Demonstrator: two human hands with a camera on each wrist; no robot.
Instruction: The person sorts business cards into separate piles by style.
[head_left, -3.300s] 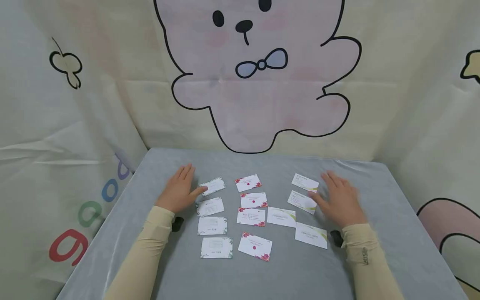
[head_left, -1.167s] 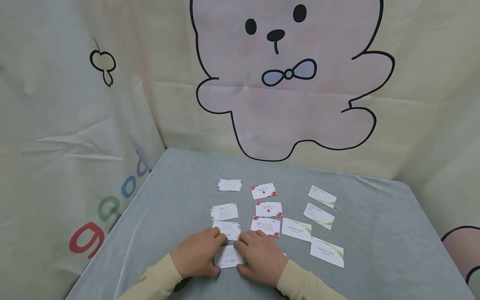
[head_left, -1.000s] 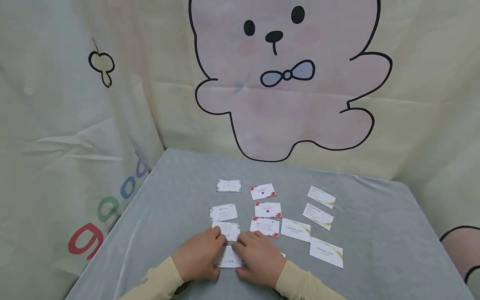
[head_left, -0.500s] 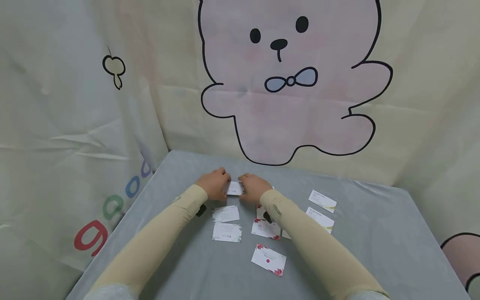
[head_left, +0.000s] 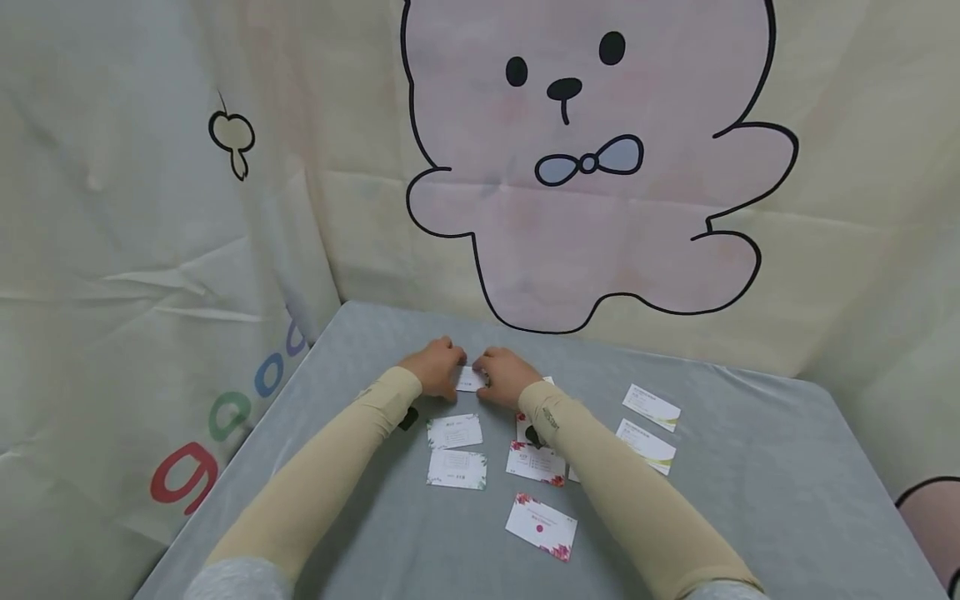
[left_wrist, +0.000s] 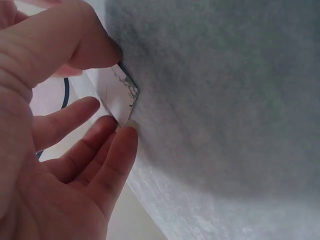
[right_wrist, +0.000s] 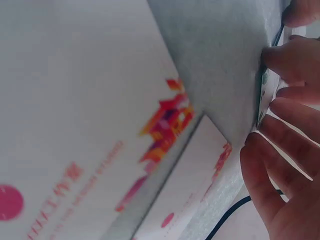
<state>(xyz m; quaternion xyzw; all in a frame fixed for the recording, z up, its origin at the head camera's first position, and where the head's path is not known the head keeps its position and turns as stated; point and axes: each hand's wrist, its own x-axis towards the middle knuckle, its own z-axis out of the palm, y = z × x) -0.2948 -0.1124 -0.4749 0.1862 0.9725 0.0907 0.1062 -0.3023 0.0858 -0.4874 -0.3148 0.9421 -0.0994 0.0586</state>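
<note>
OK, we have the held card at the far part of the table, between both hands. Left hand pinches its left end: thumb on the near edge, fingers round to the far one. Right hand grips the right end the same way; hands are apart, card spanning the gap. We see print on its face, plus a leaf-pattern corner in the left wrist view. We can't tell if it's a single card or a stack, or if it sits flat on the cloth or just above.

Nearer us we count two leaf cards one below the other, the upper slightly turned. Right of those, a red-flower column: bottom card askew, next one up near the right wrist, others mostly hidden behind right hand and arm. Further right, two striped cards lie slanted, the nearer partly behind the right sleeve. We get a sliver of another card just left of that sleeve. Left sleeve is beige too; each wrist has a black module. Behind the table we see a bear backdrop.
</note>
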